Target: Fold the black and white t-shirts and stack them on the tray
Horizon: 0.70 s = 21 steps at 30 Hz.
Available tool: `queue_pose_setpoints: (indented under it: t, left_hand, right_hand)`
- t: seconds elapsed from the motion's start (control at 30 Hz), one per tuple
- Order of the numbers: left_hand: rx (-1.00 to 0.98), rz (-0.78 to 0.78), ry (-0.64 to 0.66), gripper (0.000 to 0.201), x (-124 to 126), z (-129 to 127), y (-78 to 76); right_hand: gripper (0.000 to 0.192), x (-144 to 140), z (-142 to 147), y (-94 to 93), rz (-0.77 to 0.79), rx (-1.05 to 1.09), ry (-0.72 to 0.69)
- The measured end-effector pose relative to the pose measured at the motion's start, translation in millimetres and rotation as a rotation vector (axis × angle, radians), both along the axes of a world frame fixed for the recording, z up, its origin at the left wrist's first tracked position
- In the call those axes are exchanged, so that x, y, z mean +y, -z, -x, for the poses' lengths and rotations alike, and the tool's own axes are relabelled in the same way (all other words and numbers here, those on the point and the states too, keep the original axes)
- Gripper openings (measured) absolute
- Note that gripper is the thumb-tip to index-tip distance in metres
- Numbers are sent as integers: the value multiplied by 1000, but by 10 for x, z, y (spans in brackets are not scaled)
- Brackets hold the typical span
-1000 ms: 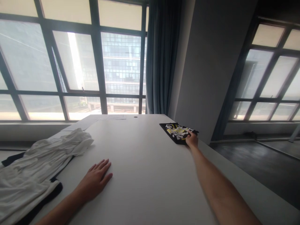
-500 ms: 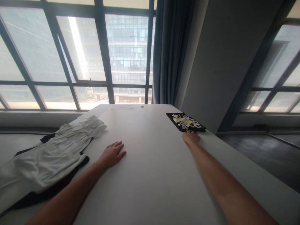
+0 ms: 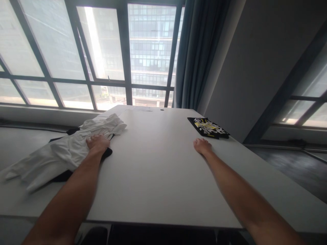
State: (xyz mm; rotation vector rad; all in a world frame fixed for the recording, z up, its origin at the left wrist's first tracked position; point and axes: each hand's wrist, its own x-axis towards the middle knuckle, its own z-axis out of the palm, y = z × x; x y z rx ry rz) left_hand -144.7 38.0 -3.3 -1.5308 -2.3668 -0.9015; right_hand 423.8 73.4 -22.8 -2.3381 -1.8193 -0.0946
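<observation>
- Left hand (image 3: pixel 97 142) lay on the white cloth (image 3: pixel 66 149), fingers bent over it; from where I stood, couldn't tell if they pinched any
- White cloth sat rumpled along the counter's (image 3: pixel 153 170) left side, dark fabric (image 3: pixel 62 176) poking out underneath
- Right hand (image 3: pixel 202 146) was at the counter, just on the near side of the black patterned piece (image 3: pixel 208 127), apart from it; fingers curled in, nothing visible in them, couldn't tell how tightly
- Black patterned piece lay flat and compact by the right edge, no hand on it
- Progress, my read: black patterned piece looked done and set aside; white cloth and dark fabric looked unsorted, so that side was left
</observation>
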Motion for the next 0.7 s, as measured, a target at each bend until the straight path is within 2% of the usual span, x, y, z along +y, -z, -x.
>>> queue_pose_setpoints:
  t: [0.13, 0.2, 0.33, 0.43, 0.5, 0.57, 0.6, 0.67, 0.7]
  left_hand:
    - [-183, -243, 6, 34, 46, 164, 49]
    - [-242, -289, 6, 32, 37, 173, 21]
    - [-295, -280, -9, 29, -84, 90, -153]
    - [-330, -357, 61, 28, -196, -164, -333]
    - [-331, -401, 217, 29, -262, -496, -416]
    - [-302, -382, 458, 28, -334, -938, -438]
    - [-289, -334, 579, 28, -375, -1172, -430]
    - [-278, -127, 962, 34, -458, -1580, -398]
    - [-265, -62, 1055, 37, -493, -1722, -385]
  right_hand:
    - [44, 0, 17, -6, -15, 4, -2]
    - [44, 7, 20, -2, -9, 0, 0]
    - [44, 26, -1, -3, 2, -8, 1]
    - [42, 31, 15, -19, -26, 2, -20]
    - [39, 22, 91, -36, -73, 23, -95]
    - [40, -1, 244, -51, -133, 60, -241]
    - [42, -20, 348, -56, -156, 91, -331]
    - [49, -76, 594, -61, -180, 179, -518]
    - [55, -112, 723, -60, -184, 230, -602]
